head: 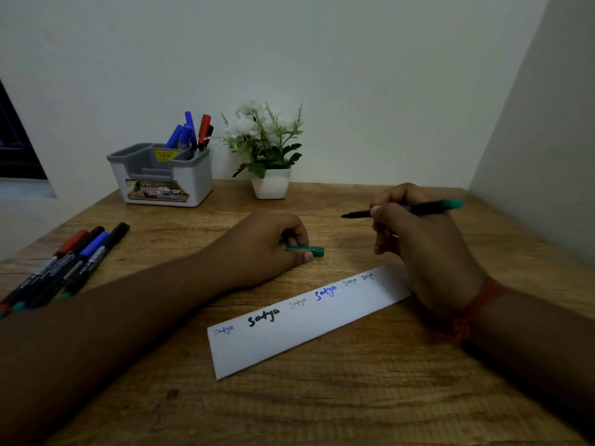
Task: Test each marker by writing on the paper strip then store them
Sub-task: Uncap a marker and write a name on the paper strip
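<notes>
i see the wooden table (pixel 322 397) filling the lower frame, a white wall behind. the paper strip (pixel 299 323) lies centre-low, its long axis running from lower left up to the right, with six scribbled words along its upper edge and the lower band blank. its right end sits under the heel of my right hand (pixel 415 239), so that hand is the nearer one; the left forearm crosses in from the lower left and passes just above the strip's left end. right hand, fingers curled, grips an uncapped green marker (pixel 402 210), barrel nearly level across the frame, dark tip pointing left, green end pointing right, held clear of the paper above its right end. left hand (pixel 267 243), centre frame, pinches the green cap (pixel 309 251) against the table, just above the strip's middle. my read: the next stroke needs the tip turned down toward the viewer and onto free paper, since the upper edge by the hand is already written on. upper left, the grey-white organizer (pixel 161 175) holds several blue and red markers standing in its rear right compartment. a potted plant (pixel 267 149) stands just right of it. far left, a bunch of untested markers (pixel 67 262) lies side by side on the table, well apart from the strip.
</notes>
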`<action>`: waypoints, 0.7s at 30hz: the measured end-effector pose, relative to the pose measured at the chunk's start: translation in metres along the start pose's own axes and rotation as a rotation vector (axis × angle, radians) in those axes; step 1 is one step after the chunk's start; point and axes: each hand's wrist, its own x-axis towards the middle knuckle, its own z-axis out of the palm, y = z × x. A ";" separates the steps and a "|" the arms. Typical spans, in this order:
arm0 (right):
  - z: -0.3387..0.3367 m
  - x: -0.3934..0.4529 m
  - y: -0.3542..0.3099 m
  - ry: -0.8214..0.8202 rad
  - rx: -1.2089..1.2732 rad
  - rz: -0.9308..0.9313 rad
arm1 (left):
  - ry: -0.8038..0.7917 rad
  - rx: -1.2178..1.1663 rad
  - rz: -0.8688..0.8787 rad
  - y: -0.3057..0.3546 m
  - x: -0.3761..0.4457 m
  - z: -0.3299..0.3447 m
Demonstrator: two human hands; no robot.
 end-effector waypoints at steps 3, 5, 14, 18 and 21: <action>0.003 0.001 0.002 0.027 0.111 0.119 | -0.009 -0.013 -0.009 0.001 -0.001 0.000; 0.004 0.002 0.004 0.033 0.158 0.182 | 0.001 -0.015 -0.003 0.000 -0.002 -0.003; 0.002 0.013 0.008 0.007 0.155 0.201 | -0.276 0.192 0.155 0.010 -0.015 -0.015; -0.003 0.014 0.007 -0.020 0.101 0.082 | -0.329 0.241 0.139 0.011 -0.016 -0.006; -0.003 0.009 0.002 -0.083 0.057 -0.075 | -0.299 0.257 0.126 0.012 -0.014 -0.002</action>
